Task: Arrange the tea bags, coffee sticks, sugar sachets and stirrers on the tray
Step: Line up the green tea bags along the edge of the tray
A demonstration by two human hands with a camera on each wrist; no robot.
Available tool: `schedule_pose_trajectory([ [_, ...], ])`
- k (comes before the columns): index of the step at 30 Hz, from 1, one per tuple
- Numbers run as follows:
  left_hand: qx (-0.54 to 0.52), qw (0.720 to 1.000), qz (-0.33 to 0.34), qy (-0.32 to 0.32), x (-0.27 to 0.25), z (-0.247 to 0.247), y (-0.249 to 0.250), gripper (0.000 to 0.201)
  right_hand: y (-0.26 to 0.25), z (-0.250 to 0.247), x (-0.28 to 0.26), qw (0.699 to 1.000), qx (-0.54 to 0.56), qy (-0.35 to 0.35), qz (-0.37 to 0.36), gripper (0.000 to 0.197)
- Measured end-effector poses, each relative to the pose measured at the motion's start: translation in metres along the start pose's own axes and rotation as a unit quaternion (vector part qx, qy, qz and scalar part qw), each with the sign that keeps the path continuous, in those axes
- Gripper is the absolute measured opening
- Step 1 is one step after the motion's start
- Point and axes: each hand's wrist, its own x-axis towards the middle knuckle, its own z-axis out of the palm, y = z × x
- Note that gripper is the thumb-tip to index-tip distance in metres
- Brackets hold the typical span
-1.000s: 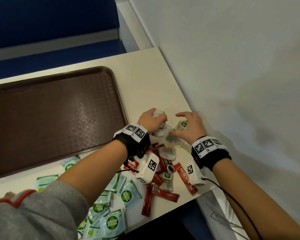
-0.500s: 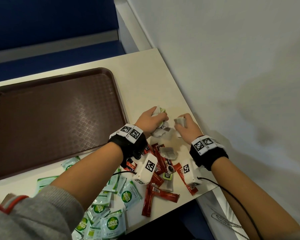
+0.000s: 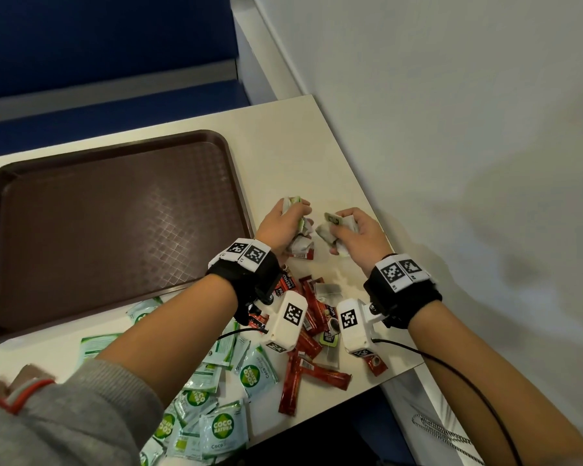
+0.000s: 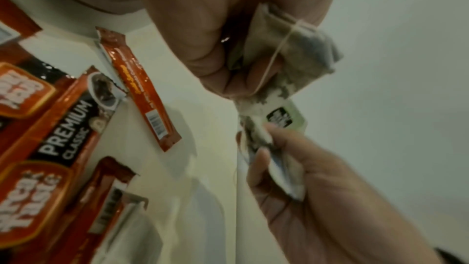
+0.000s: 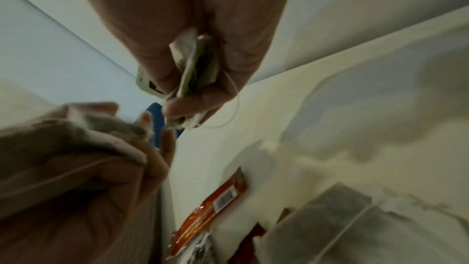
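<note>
Hands meet over the far right corner of the counter, backs turned up to the head camera, both forearms reaching in from the near edge; the left hand is clenched round a bunch of tea bags, which stick out above its knuckles and below its palm; the left wrist view shows the fingers curled tight on a grey bag with its string across it; the right hand likewise grips its own clump of tea bags, a green tag poking out past the thumb; the two hands sit just beside each other, apart by a narrow gap. Both wrists carry black bands with white marker blocks. The brown tray lies to the left of the hands on the counter; nearer the person, under the forearms, red coffee sticks lie scattered with one more tea bag among them; green and white sugar sachets are heaped at the near edge, left of the sticks.
</note>
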Motion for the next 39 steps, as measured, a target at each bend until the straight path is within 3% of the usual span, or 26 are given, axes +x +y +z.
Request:
schedule_pose_trajectory([
  [2, 0.02, 0.999, -0.011, -0.024, -0.002, 0.002, -0.002, 0.01, -0.004, 0.008, -0.002, 0.999, -0.05, -0.016, -0.008, 0.007],
  [4, 0.04, 0.997, -0.014, -0.066, -0.006, 0.006, -0.003, 0.012, -0.012, 0.017, -0.007, 0.994, -0.097, -0.045, -0.015, 0.017],
  [7, 0.038, 0.995, -0.046, -0.079, -0.007, 0.008, -0.004, 0.02, -0.021, 0.024, -0.012, 0.989, -0.122, -0.072, -0.027, 0.031],
  [12, 0.042, 0.991, 0.02, -0.127, -0.009, 0.007, -0.003, 0.026, -0.021, 0.032, -0.017, 0.992, -0.087, -0.088, -0.018, 0.03],
  [14, 0.026, 0.991, 0.014, -0.129, -0.009, 0.003, -0.003, 0.025, -0.021, 0.034, -0.019, 0.992, -0.048, -0.113, -0.011, 0.034],
  [16, 0.014, 0.993, -0.004, -0.12, -0.008, 0.0, -0.002, 0.022, -0.02, 0.034, -0.019, 0.991, -0.02, -0.133, -0.008, 0.049],
  [17, 0.015, 0.993, -0.006, -0.118, -0.008, -0.002, -0.002, 0.031, -0.019, 0.034, -0.02, 0.99, -0.018, -0.139, -0.008, 0.057],
  [19, 0.025, 0.993, -0.004, -0.117, -0.006, -0.006, -0.002, 0.044, -0.017, 0.032, -0.022, 0.988, -0.045, -0.144, -0.017, 0.067],
  [23, 0.067, 0.993, -0.006, -0.095, -0.007, -0.017, -0.012, 0.054, -0.004, 0.011, -0.028, 0.977, -0.155, -0.146, -0.026, 0.076],
  [26, 0.079, 0.994, 0.006, -0.071, -0.016, -0.025, -0.015, 0.026, 0.006, -0.008, -0.041, 0.942, -0.284, -0.172, -0.044, 0.052],
  [29, 0.079, 0.995, 0.019, -0.064, -0.028, -0.032, -0.016, 0.02, 0.019, -0.015, -0.057, 0.881, -0.391, -0.267, -0.009, 0.027],
  [34, 0.071, 0.996, 0.02, -0.041, -0.035, -0.034, -0.023, 0.021, 0.041, -0.005, -0.073, 0.812, -0.505, -0.293, -0.004, 0.045],
  [37, 0.092, 0.995, 0.021, -0.038, -0.04, -0.03, -0.029, 0.023, 0.053, 0.001, -0.08, 0.764, -0.564, -0.308, -0.053, 0.061],
  [39, 0.109, 0.993, 0.022, -0.033, -0.043, -0.027, -0.033, 0.028, 0.058, 0.002, -0.082, 0.757, -0.572, -0.307, -0.077, 0.062],
])
